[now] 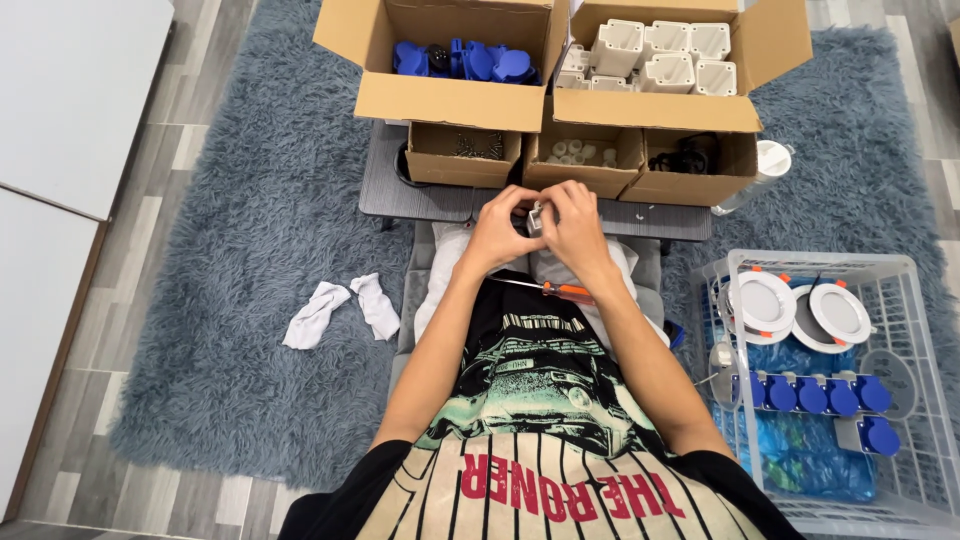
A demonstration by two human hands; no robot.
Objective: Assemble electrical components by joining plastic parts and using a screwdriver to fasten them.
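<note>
Basket: blue sockets | hands: small grey part

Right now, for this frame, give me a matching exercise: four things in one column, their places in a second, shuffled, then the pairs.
Things:
1. orange-handled screwdriver
2. crumpled white cloth
3. round white ceiling-light fittings
4. small grey part

Places:
A. in the white wire basket beside the person
B. on the grey shaggy rug
C. across the lap, under the forearms
D. between the left hand and right hand

Pairs: 1-C, 2-B, 3-A, 4-D
</note>
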